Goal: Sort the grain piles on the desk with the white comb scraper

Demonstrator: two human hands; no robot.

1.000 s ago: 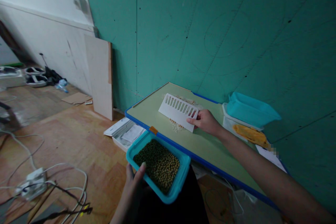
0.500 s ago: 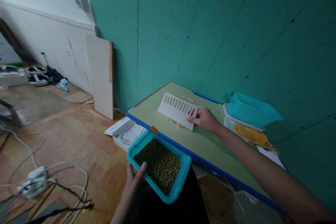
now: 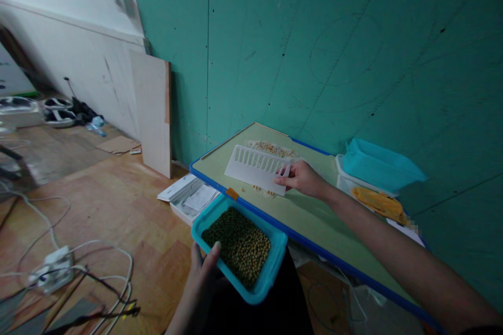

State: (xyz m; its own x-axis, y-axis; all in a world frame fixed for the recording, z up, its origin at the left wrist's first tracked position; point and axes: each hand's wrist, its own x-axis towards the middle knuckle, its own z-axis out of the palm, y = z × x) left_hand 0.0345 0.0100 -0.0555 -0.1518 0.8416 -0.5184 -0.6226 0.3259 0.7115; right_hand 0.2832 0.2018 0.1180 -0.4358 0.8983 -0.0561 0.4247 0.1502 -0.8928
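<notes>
My left hand (image 3: 204,267) grips the near left rim of a teal plastic tray (image 3: 280,256), thumb over the edge. Dark green beans (image 3: 226,227) fill the tray's left part and tan, soybean-like beans (image 3: 255,251) its right. Closed on the right end of a white slotted plastic plate (image 3: 251,170) is my right hand (image 3: 302,180). The plate is tilted over the tabletop, its row of slots along the upper edge. Pale grains (image 3: 271,149) lie spread behind it, and a few pale bits (image 3: 257,187) show at its lower edge.
The green tabletop (image 3: 314,214) has a blue rim and an orange clip (image 3: 231,193). At its back right are a teal bin (image 3: 381,165) and an orange-yellow object (image 3: 377,201). An open white box (image 3: 192,201) is on the floor; cables and a power strip (image 3: 55,269) lie left.
My right hand has drawn the slotted plate toward me and slightly left, uncovering more of the pale grains behind it. The tray in my left hand stays nearly in place.
</notes>
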